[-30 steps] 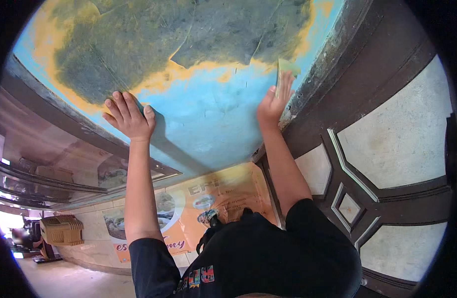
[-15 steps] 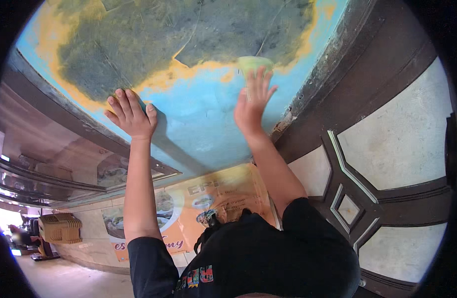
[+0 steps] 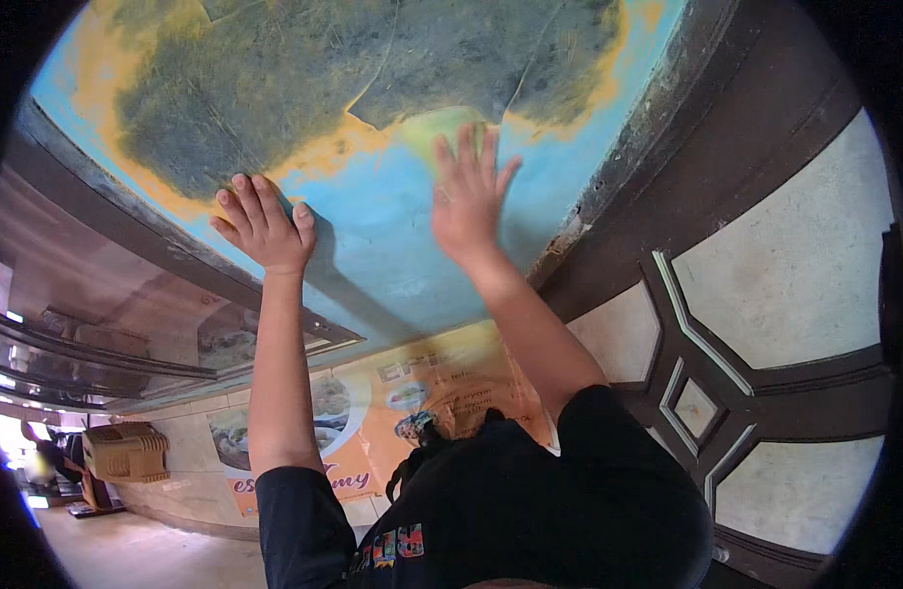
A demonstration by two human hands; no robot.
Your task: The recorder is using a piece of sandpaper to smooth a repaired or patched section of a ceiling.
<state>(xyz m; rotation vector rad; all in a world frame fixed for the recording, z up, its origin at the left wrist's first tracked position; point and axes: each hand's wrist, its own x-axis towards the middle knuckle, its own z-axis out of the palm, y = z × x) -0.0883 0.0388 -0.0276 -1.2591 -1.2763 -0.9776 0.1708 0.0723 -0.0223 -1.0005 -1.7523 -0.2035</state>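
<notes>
A blue painted surface (image 3: 378,245) fills the upper view, with worn yellow and dark green patches (image 3: 275,88). My left hand (image 3: 265,228) lies flat on it with fingers apart, at the edge of a yellow patch, holding nothing. My right hand (image 3: 468,201) presses a yellow-green pad (image 3: 434,126) against the surface with spread fingers. Only the pad's upper part shows above the fingertips. Both forearms reach up from my dark-sleeved shoulders at the lower edge.
A dark wooden frame (image 3: 648,147) borders the blue surface on the right. Beyond it stands a panelled wall with dark geometric strips (image 3: 702,344). An orange food poster (image 3: 412,393) hangs below. A tan crate (image 3: 126,452) sits at the lower left.
My right hand has slid the pad leftward across the surface, away from the dark frame, toward the yellow band. My left hand has stayed where it was.
</notes>
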